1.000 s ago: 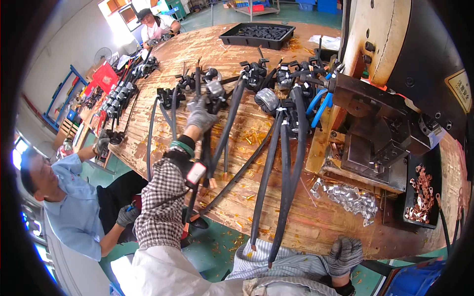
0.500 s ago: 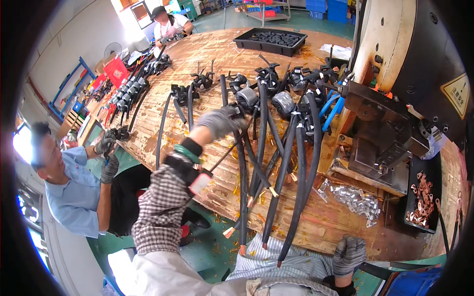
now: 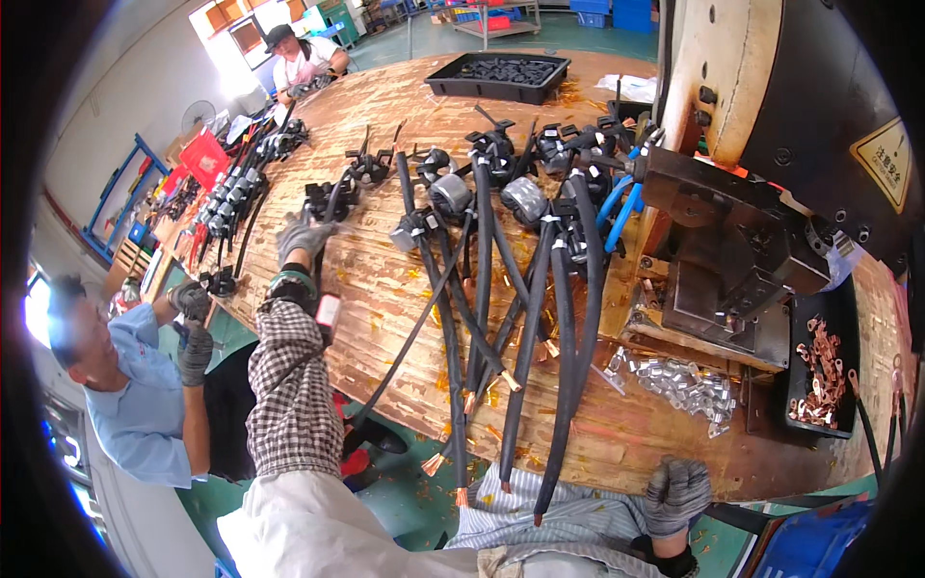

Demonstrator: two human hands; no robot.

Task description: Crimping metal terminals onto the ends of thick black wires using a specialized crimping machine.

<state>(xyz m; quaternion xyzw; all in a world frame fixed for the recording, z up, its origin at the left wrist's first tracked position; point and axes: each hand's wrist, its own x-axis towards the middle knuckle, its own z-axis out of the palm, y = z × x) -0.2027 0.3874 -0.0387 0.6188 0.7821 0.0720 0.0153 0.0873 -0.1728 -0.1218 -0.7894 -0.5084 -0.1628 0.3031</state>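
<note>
Your right hand [image 3: 677, 496] lies nearest you, fingers curled. Your left hand [image 3: 303, 239] is closer to the black cable [image 3: 331, 208] (gripping it or not, I cannot tell), which lies just right of its fingers, running lengthwise past their tips to a chunky dark connector [image 3: 347, 194].

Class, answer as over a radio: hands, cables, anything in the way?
Left hand at a black cable assembly, grip unclear. Right hand loosely curled near the wooden worktable. Thick black cables lie between the hands.
</note>
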